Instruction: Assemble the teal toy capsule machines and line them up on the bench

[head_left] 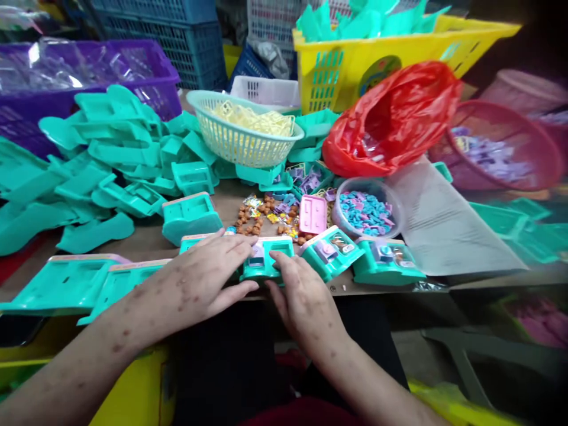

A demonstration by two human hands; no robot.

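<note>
Nearest my camera, two bare forearms reach in from the bottom edge. At far left I see one purple crate (171, 97) behind a heap of teal parts (119, 142), too jumbled to count. Six teal casings line the table's (228, 204) front edge; from the left, two longer ones (75, 287) come first, then one (189, 244) mostly hidden behind my left hand (199, 278). That hand holds the fourth casing (267, 265) by its left end, thumb below and fingers above; how firmly, I cannot tell. This casing is glossy teal with a pale top edge, one lilac part (256, 255) in its left half and a bare recess at right. Its long axis runs left to right, open face tilted up at me. My right hand (308, 296) holds its right end, thumb and forefinger set narrowly apart. One pink tray (313, 215) lies behind, then two casings (332, 253) with lilac parts, one skewed, one nearly level, and one round tub (398, 220).
</note>
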